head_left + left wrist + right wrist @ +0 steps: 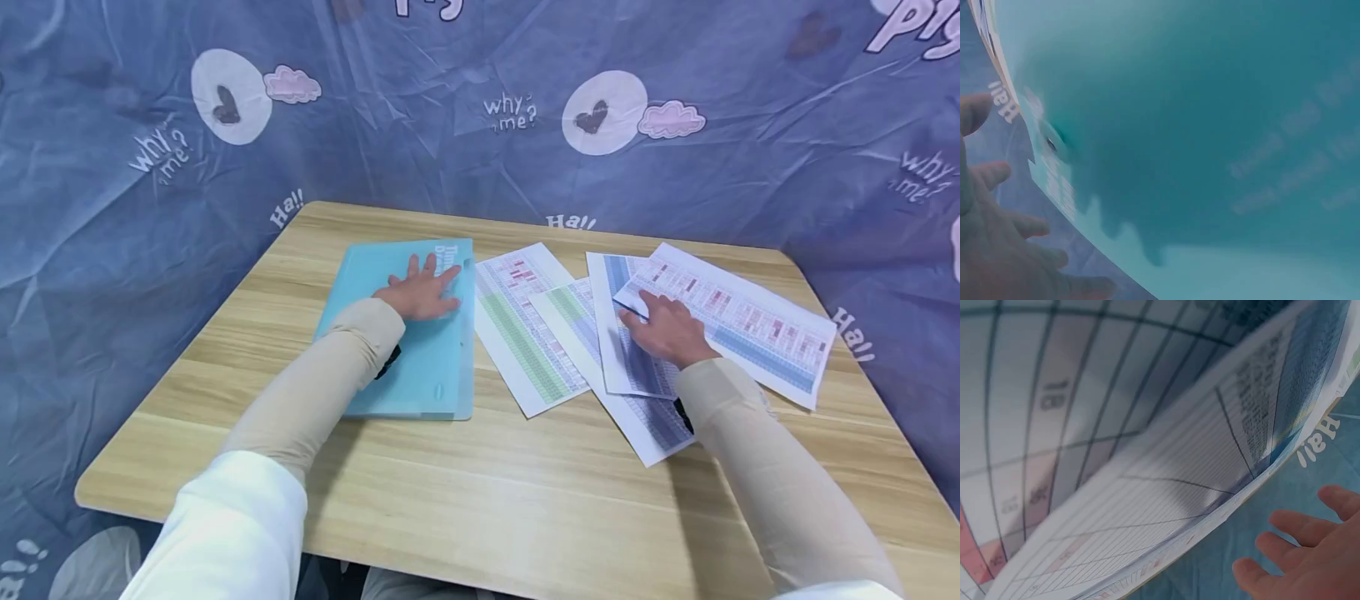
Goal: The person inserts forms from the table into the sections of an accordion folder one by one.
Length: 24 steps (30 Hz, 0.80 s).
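Both wrist views sit too close to read much: the left wrist one is nearly all blurred teal surface with a shadow of fingers across it, and the right wrist one shows only curved, out-of-focus table grids. The print on the sheets is too small to read from the head view, and the forearms cover part of what lies under them.

The teal folder (405, 333) lies flat on the wooden table (525, 492), at about 10 o'clock from the table's middle. The left hand (422, 292) rests on the folder's upper half, fingers straight and spread, palm down, holding nothing. Four printed sheets fan out from the folder's right edge toward 2 o'clock, overlapping one another.

The right hand (663, 329) lies on the blue-shaded sheet (622, 333), fingers loosely bent, its fingertips at the near-left corner of the pink-and-blue sheet (750, 321), which lies at 2 o'clock from the hand. Whether those fingertips pinch that corner or only touch it cannot be made out
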{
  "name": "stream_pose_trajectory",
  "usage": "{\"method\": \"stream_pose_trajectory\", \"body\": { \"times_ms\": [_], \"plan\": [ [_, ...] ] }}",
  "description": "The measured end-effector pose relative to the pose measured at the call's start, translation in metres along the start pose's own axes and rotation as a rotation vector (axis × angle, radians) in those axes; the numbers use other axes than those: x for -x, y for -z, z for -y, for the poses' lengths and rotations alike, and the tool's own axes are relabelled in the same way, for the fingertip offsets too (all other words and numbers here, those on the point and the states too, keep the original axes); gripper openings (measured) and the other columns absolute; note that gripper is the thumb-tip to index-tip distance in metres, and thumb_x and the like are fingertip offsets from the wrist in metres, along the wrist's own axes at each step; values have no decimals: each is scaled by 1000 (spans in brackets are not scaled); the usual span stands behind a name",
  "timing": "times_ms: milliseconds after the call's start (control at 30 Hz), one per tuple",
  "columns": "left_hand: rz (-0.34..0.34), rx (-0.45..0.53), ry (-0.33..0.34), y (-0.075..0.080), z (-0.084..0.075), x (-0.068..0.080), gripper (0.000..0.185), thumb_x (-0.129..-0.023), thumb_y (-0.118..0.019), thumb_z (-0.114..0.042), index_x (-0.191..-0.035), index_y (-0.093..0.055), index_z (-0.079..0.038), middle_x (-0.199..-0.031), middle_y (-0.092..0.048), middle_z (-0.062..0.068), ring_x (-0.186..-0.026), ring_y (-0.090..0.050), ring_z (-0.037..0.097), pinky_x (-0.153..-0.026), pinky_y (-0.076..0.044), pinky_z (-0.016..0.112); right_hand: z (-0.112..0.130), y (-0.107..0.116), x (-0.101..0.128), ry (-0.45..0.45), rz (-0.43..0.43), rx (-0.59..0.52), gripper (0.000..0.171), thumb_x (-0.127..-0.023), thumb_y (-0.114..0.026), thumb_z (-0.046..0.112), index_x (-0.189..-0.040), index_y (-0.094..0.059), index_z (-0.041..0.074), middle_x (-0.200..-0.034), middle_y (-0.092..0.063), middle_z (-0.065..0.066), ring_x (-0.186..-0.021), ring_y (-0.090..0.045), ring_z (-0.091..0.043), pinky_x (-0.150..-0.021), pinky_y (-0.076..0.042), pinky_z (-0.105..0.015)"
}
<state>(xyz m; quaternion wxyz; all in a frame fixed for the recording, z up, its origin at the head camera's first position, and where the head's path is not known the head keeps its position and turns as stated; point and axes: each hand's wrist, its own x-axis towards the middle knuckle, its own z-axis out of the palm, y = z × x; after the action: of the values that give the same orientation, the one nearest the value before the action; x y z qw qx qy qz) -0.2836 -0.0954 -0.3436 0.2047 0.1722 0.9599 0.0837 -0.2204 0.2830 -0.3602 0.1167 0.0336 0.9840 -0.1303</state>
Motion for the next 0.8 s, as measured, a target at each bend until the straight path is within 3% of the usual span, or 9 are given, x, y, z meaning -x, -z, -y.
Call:
{"method": "stream_pose_trajectory", "body": {
  "times_ms": [467, 800],
  "plan": [
    [54, -19, 63, -11, -27, 6, 66, -97, -33, -49, -152, -2, -31, -156, 12, 19, -139, 15, 47, -96, -14, 76, -14, 5, 7, -24, 39, -33, 79, -94, -22, 58, -146, -24, -2, -145, -26, -32, -131, -22, -53, -98, -20, -68],
    [85, -11, 128, -22, -34, 10, 68, -95, -37, -46, -152, -2, -35, -157, 11, 18, -138, 14, 49, -94, -16, 77, -24, 5, 13, -36, 70, -56, 77, -96, -21, 56, -146, -22, -3, -144, -27, -33, -130, -22, -54, -98, -17, -70]
  ]
}}
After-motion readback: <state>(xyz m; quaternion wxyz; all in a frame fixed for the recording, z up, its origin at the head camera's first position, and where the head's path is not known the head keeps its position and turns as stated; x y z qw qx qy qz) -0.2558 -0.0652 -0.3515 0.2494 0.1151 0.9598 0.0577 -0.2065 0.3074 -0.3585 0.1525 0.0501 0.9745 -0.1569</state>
